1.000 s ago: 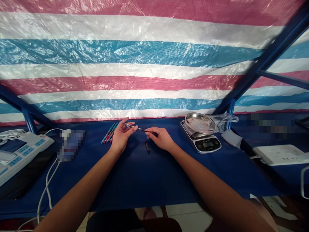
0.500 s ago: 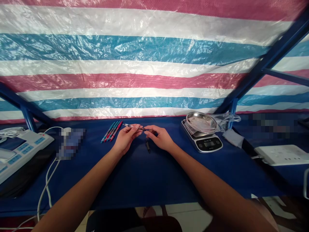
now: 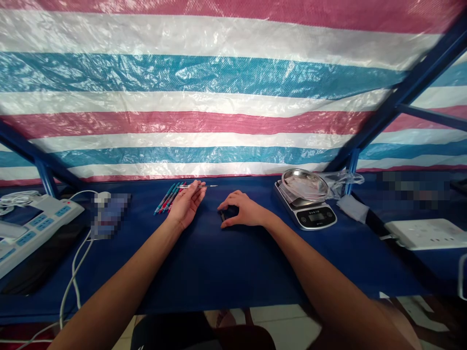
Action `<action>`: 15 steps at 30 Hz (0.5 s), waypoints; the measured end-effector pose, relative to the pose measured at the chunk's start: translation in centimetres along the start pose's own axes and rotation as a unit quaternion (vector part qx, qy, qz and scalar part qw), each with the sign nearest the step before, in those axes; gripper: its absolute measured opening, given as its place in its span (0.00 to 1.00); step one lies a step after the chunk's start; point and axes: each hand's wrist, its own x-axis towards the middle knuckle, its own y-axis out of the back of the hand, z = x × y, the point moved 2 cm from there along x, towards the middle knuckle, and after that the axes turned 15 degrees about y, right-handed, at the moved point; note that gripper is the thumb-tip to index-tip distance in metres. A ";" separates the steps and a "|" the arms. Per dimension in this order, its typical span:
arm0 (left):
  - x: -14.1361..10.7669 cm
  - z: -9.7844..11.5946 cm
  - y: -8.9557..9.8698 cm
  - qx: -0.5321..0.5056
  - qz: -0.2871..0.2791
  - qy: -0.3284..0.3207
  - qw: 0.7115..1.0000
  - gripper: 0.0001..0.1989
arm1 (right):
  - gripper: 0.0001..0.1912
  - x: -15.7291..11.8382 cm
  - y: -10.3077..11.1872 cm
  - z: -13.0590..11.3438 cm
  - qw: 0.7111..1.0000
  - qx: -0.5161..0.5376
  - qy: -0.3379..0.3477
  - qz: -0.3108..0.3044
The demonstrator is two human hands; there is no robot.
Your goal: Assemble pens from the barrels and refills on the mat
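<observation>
My left hand [image 3: 188,203] holds a thin pen refill [image 3: 209,185] between thumb and fingers, its tip pointing right. Under and beside that hand, several teal and red pens [image 3: 166,198] lie side by side on the blue table. My right hand [image 3: 239,209] is curved around a small dark pen part [image 3: 223,216], with thumb and fingertips at its two ends. The fingers partly cover this part, so its full shape is hidden.
On the right stand a kitchen scale [image 3: 315,217] with a metal dish [image 3: 304,183] and a white box [image 3: 426,233]. A power strip [image 3: 42,221], white cables and a black pouch [image 3: 44,262] are at the left. A striped sheet [image 3: 219,97] hangs behind.
My hands have moved apart. The left has turned palm up with the refill, whose tip now shows bare. My right hand has come down to the dark part on the table.
</observation>
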 end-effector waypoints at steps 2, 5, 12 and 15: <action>0.1 -0.1 0.1 0.009 0.002 -0.001 1.000 0.10 | 0.25 0.1 -0.1 0.1 0.999 0.040 -0.008 0.010; 0.3 -0.3 0.2 0.017 0.001 0.001 1.000 0.11 | 0.21 0.0 0.0 0.6 0.989 0.131 -0.023 0.064; 0.2 -0.6 0.1 0.020 -0.007 0.015 1.000 0.10 | 0.18 0.0 0.4 2.1 0.901 0.327 -0.126 0.256; 0.2 -0.6 0.1 0.023 -0.009 0.013 1.000 0.11 | 0.18 0.1 0.7 1.9 0.896 0.315 -0.130 0.284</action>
